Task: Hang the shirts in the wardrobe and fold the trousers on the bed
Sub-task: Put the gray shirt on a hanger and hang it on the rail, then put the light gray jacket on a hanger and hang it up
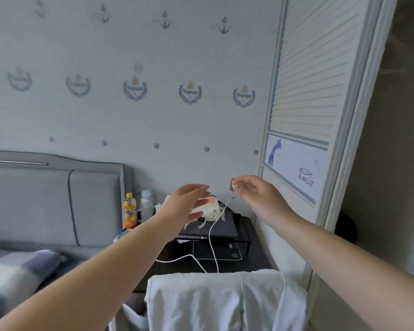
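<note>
Beside the wardrobe door [304,91] | our left hand [189,204], right hand [251,189] reach out, fingers loose, holding nothing | white garment [215,302] waits unhung, we judge most remains

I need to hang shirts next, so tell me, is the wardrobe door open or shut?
Open. The louvred wardrobe door is swung out at an angle, and the dark wardrobe interior shows past its edge.

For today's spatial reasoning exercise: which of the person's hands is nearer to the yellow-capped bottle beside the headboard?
Left. The left hand hangs in the air just right of the yellow-capped bottle; the right hand is farther right, near the wardrobe door.
</note>
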